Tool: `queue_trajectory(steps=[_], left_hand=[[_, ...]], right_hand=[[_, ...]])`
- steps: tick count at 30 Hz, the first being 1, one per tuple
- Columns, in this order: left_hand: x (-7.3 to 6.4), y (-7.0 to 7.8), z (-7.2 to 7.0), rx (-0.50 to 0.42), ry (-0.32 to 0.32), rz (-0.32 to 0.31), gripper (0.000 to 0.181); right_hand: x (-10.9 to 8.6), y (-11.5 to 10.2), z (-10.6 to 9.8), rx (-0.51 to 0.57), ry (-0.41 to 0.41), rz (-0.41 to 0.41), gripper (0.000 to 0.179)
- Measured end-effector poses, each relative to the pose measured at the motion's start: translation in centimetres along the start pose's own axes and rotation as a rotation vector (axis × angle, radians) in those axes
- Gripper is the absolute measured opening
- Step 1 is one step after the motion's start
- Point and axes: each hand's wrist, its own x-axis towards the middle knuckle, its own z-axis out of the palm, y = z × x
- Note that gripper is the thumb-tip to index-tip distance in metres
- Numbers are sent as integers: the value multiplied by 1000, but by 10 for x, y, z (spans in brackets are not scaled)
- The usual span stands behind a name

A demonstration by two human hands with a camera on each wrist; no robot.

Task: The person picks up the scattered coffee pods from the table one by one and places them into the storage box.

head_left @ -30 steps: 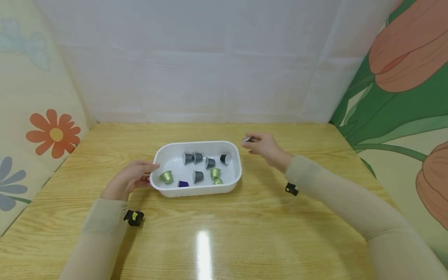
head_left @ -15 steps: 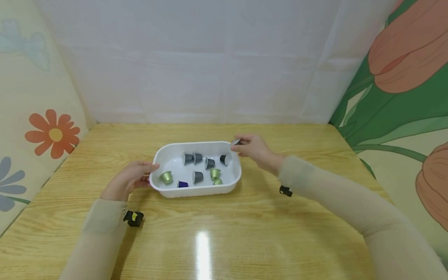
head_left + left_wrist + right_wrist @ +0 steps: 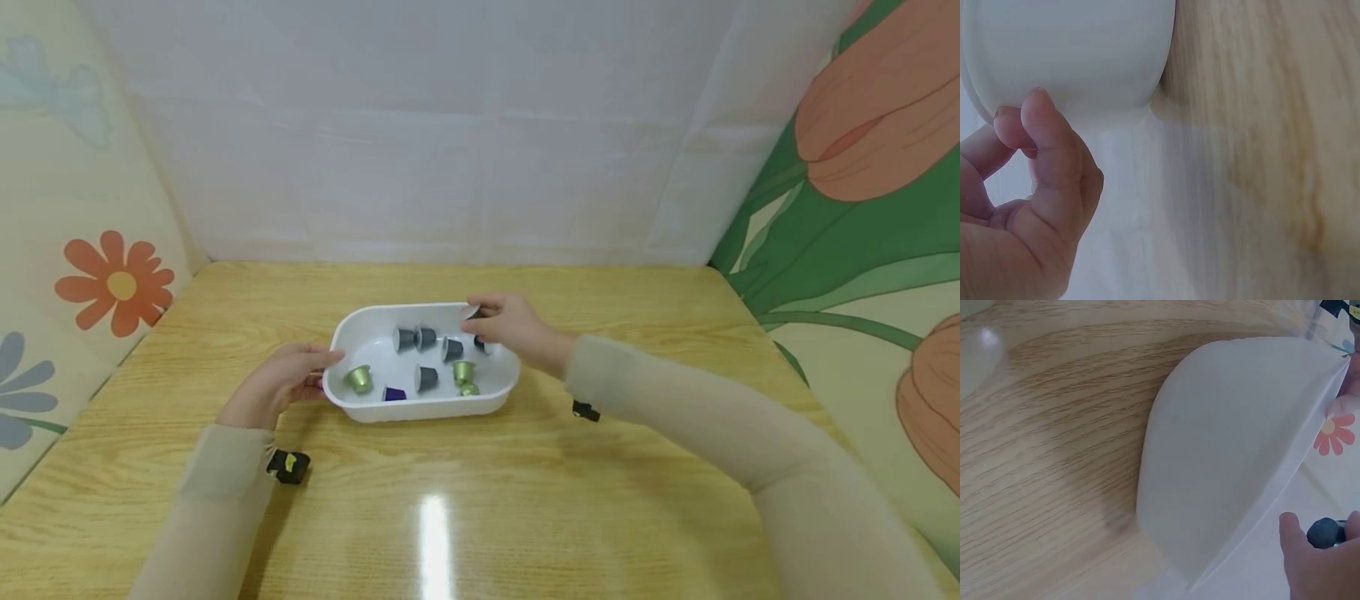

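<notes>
A white oval-ended tray point(image 3: 420, 409) holds several coffee capsules lying about its floor. My left hand point(image 3: 279, 382) grips the tray's left rim, thumb over the edge and fingers against the outer wall point(image 3: 1079, 56). Above the tray's right end, my right hand point(image 3: 521, 330) pinches a dark grey coffee capsule point(image 3: 1325, 533) between thumb and fingers. In the tray lie a green capsule point(image 3: 360, 379) at left, a purple capsule point(image 3: 394, 394) by the front wall, a grey capsule point(image 3: 427, 378) mid-tray and another green capsule point(image 3: 463, 372). A black capsule point(image 3: 482, 342) is partly hidden below my right hand.
The tray stands on a wooden table point(image 3: 525, 500) with a light reflection near its front. A white cloth point(image 3: 420, 133) hangs along the back edge. Flower-printed panels point(image 3: 120, 287) stand at both sides.
My right hand has moved left from beside the tray to over its right end, carrying the dark grey capsule. The left hand and tray have stayed in place.
</notes>
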Motion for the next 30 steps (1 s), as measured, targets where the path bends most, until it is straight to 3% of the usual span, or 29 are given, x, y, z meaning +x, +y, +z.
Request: queue_trajectory(steps=[20, 30], left_hand=[[-2, 1, 2, 10, -12, 3, 37], [-2, 2, 3, 31, -12, 1, 39]], right_hand=[[7, 0, 49, -47, -135, -30, 54], [13, -1, 68, -103, -123, -58, 52]])
